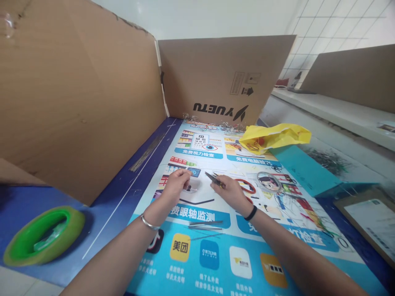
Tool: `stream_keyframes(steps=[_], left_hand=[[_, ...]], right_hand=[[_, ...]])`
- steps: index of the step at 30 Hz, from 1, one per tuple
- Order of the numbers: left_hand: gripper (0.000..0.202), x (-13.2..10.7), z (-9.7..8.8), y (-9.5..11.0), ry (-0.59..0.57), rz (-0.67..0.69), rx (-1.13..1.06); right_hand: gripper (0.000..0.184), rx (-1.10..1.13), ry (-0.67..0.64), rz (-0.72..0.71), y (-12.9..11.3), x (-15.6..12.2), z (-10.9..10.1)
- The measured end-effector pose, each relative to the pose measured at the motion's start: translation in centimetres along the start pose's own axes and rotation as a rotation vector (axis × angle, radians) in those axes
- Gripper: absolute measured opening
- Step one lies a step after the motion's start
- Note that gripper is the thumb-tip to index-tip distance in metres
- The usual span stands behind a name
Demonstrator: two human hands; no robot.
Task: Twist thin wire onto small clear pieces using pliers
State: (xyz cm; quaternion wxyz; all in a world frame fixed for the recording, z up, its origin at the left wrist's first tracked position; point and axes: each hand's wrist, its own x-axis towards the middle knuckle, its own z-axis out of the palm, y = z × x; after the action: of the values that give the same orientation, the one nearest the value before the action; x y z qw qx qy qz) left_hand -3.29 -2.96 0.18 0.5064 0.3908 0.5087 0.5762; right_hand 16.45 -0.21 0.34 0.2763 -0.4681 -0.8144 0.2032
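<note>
My left hand (180,183) is closed in a pinch above the printed sheet (200,166); whatever its fingertips hold is too small to make out. To its right, my right hand (227,190) is wrapped round a pair of pliers (212,177) with dark pointed jaws, aimed toward the left hand. My palm hides most of the handles. Red loops (247,186) like scissor handles show just beside the right hand, partly covered by it. Short thin wire pieces (205,225) lie on the sheet between my forearms.
A bundle of thin wires (146,154) lies left of the sheet, and a green-cored tape roll (74,220) nearer me. Cardboard panels (216,74) stand behind and left. To the right are a yellow bag (284,135), a clear tape roll (269,182) and a teal box (304,168) beside tangled wire scraps (328,161).
</note>
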Motion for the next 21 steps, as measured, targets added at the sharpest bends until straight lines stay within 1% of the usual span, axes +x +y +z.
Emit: stream_keyframes(steps=[2,5,8,10,13,15,21], left_hand=[[0.018,0.0,0.2,-0.1,0.066,-0.001,-0.051],[0.018,-0.4,0.7,-0.2,0.098,0.017,-0.078],[0.017,-1.1,1.3,-0.3,0.085,0.031,-0.078],[0.017,-1.5,1.6,-0.5,0.062,0.02,-0.078],[0.02,-1.8,1.7,-0.6,0.02,0.004,-0.077],[0.021,-1.8,1.7,-0.5,0.012,-0.011,-0.085],[0.017,-1.7,1.7,0.2,-0.036,-0.094,-0.118]], right_hand=[[0.018,0.008,0.1,-0.012,-0.5,-0.2,0.1],[0.021,0.006,0.195,-0.151,-1.3,-0.6,0.5],[0.025,-0.026,0.23,-0.304,-1.6,-1.0,1.2],[0.026,-0.051,0.232,-0.364,-1.6,-1.2,1.5],[0.026,-0.065,0.229,-0.407,-1.3,-1.2,1.7],[0.026,-0.054,0.23,-0.419,-1.1,-1.1,1.6],[0.026,0.0,0.214,-0.416,-0.6,-0.7,1.0]])
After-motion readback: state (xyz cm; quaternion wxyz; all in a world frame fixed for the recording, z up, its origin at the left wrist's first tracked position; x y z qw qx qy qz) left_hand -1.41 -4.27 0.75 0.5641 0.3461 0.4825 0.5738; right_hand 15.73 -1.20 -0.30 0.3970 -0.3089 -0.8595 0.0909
